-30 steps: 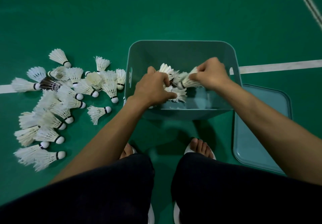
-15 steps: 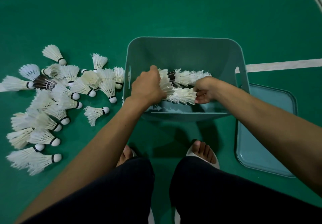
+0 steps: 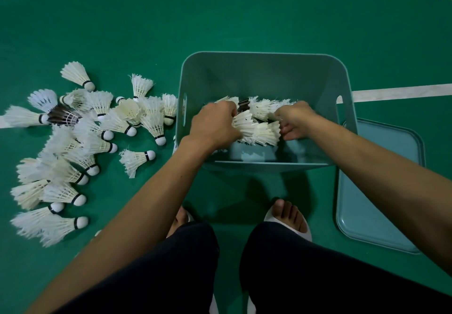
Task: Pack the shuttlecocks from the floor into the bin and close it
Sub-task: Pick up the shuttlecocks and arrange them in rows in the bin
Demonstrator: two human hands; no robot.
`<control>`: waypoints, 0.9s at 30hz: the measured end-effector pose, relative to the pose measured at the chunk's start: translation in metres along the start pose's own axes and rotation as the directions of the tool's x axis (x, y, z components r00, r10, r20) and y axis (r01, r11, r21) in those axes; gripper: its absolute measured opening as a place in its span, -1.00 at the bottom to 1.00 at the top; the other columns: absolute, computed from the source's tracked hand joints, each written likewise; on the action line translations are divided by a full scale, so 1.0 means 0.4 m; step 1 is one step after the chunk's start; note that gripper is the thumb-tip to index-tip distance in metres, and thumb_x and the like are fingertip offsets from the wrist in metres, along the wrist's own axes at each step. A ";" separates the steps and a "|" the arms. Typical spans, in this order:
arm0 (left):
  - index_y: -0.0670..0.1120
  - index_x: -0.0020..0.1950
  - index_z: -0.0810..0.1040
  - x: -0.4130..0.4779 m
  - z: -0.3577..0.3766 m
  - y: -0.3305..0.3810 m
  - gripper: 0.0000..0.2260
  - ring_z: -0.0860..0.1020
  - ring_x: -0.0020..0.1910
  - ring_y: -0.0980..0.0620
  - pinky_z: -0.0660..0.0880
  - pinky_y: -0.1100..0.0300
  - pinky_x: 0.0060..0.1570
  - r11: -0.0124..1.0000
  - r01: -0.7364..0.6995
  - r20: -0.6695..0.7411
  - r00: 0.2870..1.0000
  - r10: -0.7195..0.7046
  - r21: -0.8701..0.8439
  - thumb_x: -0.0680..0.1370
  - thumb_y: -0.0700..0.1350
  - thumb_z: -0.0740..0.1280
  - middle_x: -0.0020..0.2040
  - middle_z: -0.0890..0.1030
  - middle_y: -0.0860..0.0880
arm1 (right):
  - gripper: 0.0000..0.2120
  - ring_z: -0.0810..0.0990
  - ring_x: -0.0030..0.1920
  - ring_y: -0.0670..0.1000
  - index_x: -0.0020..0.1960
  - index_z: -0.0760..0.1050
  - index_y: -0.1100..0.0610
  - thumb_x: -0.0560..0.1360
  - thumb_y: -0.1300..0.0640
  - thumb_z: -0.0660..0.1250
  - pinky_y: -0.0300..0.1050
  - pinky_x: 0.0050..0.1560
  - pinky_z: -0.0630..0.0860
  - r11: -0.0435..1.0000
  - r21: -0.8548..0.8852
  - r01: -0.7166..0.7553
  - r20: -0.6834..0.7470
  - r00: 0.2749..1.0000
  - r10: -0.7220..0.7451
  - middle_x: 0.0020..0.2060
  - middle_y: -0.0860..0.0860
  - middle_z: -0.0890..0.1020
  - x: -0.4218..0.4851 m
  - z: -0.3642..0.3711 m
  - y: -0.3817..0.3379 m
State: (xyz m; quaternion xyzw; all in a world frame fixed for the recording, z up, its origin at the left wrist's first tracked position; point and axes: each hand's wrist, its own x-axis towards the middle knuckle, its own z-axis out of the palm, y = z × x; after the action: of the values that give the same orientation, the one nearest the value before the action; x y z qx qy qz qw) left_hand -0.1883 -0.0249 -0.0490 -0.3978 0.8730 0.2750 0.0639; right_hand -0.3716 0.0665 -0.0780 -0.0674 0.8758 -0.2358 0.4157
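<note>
To the left of the left grip, outside the bin, a heap of loose shuttlecocks lies spread on the green floor, with one lone shuttlecock nearest the bin's left wall. To the right of the right grip, the teal lid lies flat on the floor just beside the bin, and a white line runs off beyond it. Nothing stands between the two grips and the bin's open top. Between the grips hangs a bunch of shuttlecocks, held inside the bin above its bottom, where a few white feathers show. The left grip is closed round the bunch's left end, fingers curled over the feathers and knuckles up. The right grip clasps the right end, fingers curled under and against it. Both forearms reach forward over the bin's near rim, angled in toward each other, above two feet in white slippers
</note>
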 end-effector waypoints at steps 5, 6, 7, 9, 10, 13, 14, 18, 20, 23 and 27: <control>0.01 0.19 0.58 -0.020 -0.007 0.020 -0.62 0.55 0.01 -0.09 0.45 0.09 -0.06 0.998 -0.043 -0.001 0.999 0.043 -0.041 0.43 0.05 0.55 0.03 0.61 -0.01 | -0.63 0.70 -0.31 0.11 -0.18 0.62 0.28 0.49 -0.06 0.38 -0.07 -0.23 0.64 0.944 -0.139 0.300 -0.134 0.938 -0.318 -0.29 0.17 0.71 -0.081 -0.035 -0.009; 0.00 0.18 0.58 -0.025 -0.007 0.025 -0.62 0.54 -0.02 -0.09 0.47 0.08 -0.07 0.997 -0.058 -0.015 0.998 0.057 -0.057 0.44 0.05 0.55 -0.03 0.59 0.00 | -0.61 0.66 -0.34 0.05 -0.16 0.65 0.27 0.48 -0.10 0.43 -0.10 -0.28 0.61 0.946 -0.023 0.325 -0.042 0.945 -0.325 -0.27 0.15 0.73 -0.106 -0.034 -0.020; -0.03 0.17 0.58 -0.030 -0.007 0.031 -0.63 0.54 -0.05 -0.09 0.47 0.07 -0.10 0.994 -0.080 -0.030 0.996 0.078 -0.076 0.44 0.06 0.55 -0.08 0.57 0.02 | -0.62 0.60 -0.35 0.01 -0.15 0.66 0.26 0.47 -0.11 0.47 -0.15 -0.35 0.54 0.944 0.071 0.324 0.060 0.943 -0.328 -0.28 0.12 0.72 -0.132 -0.031 -0.032; -0.07 0.12 0.59 -0.039 -0.006 0.040 -0.66 0.56 -0.10 -0.11 0.45 0.06 -0.17 0.982 -0.139 -0.064 0.989 0.132 -0.128 0.45 0.06 0.54 -0.16 0.55 0.03 | -0.66 0.51 -0.35 0.01 -0.12 0.66 0.30 0.45 -0.01 0.54 -0.20 -0.44 0.45 0.934 0.127 0.334 0.175 0.919 -0.352 -0.32 0.12 0.59 -0.164 -0.024 -0.048; -0.07 0.10 0.60 -0.043 -0.007 0.043 -0.67 0.57 -0.11 -0.11 0.47 0.05 -0.17 0.974 -0.160 -0.077 0.986 0.150 -0.158 0.45 0.06 0.54 -0.17 0.57 0.02 | -0.68 0.48 -0.34 0.03 -0.10 0.66 0.37 0.45 0.07 0.55 -0.19 -0.46 0.44 0.926 0.098 0.365 0.175 0.909 -0.377 -0.32 0.14 0.54 -0.174 -0.022 -0.053; -0.05 0.16 0.59 -0.049 -0.014 0.042 -0.63 0.60 -0.06 -0.07 0.56 0.02 -0.04 0.967 -0.160 -0.081 0.986 0.147 -0.196 0.47 0.12 0.53 -0.06 0.63 0.02 | -0.85 0.52 -0.34 0.05 -0.19 0.65 0.31 0.42 0.21 0.52 -0.05 -0.31 0.57 0.896 -0.152 0.416 -0.005 0.907 -0.422 -0.36 0.11 0.56 -0.175 -0.037 -0.059; -0.05 0.21 0.57 -0.049 -0.018 0.038 -0.59 0.60 -0.01 -0.07 0.57 0.01 0.01 0.975 -0.144 -0.068 0.989 0.134 -0.169 0.48 0.13 0.51 0.01 0.63 0.00 | -0.89 0.57 -0.30 0.07 -0.17 0.65 0.26 0.41 0.20 0.49 -0.01 -0.20 0.62 0.877 -0.291 0.383 -0.101 0.899 -0.426 -0.30 0.08 0.62 -0.177 -0.053 -0.059; -0.08 0.24 0.58 -0.030 -0.021 0.012 -0.70 0.58 0.19 -0.17 0.56 -0.02 0.10 0.997 -0.074 0.020 0.997 0.074 -0.027 0.55 0.00 0.41 0.18 0.63 -0.11 | -0.71 0.64 0.08 0.30 0.11 0.55 0.26 0.42 0.22 0.44 0.04 0.01 0.55 0.703 -0.692 0.163 -0.305 0.817 -0.490 0.06 0.25 0.64 -0.183 -0.104 -0.042; -0.06 0.22 0.60 -0.026 -0.015 0.005 -0.75 0.52 0.25 -0.22 0.53 -0.06 0.16 0.997 -0.073 0.057 0.996 0.072 0.021 0.56 -0.09 0.34 0.21 0.59 -0.16 | -0.73 0.63 0.11 0.30 0.11 0.52 0.26 0.45 0.23 0.45 0.05 0.00 0.55 0.656 -0.743 0.135 -0.271 0.835 -0.479 0.09 0.25 0.64 -0.165 -0.096 -0.028; -0.01 0.24 0.60 -0.024 -0.005 0.002 -0.73 0.39 0.37 -0.29 0.41 -0.17 0.33 0.991 -0.056 0.136 0.990 0.040 0.118 0.57 -0.15 0.28 0.31 0.49 -0.20 | -0.87 0.65 -0.06 0.24 -0.12 0.46 0.25 0.49 0.26 0.41 -0.02 -0.15 0.56 0.751 -0.648 0.129 -0.207 0.918 -0.337 -0.01 0.21 0.66 -0.108 -0.054 -0.002; 0.04 0.40 0.52 -0.014 -0.003 -0.003 -0.61 0.27 0.49 -0.29 0.27 -0.27 0.45 0.987 -0.042 0.252 0.968 0.002 0.153 0.59 -0.19 0.22 0.46 0.36 -0.20 | -0.90 0.69 -0.22 0.19 0.03 0.53 0.28 0.52 0.35 0.39 -0.09 -0.53 0.58 0.994 -0.086 -0.066 -0.066 0.996 0.061 -0.08 0.21 0.67 -0.023 -0.023 0.020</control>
State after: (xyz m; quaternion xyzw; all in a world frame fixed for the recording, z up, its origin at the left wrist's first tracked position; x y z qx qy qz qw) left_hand -0.1834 -0.0226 -0.0465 -0.3439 0.8811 0.2541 0.2021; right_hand -0.3721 0.0797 -0.0704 -0.0502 0.8998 -0.1858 0.3916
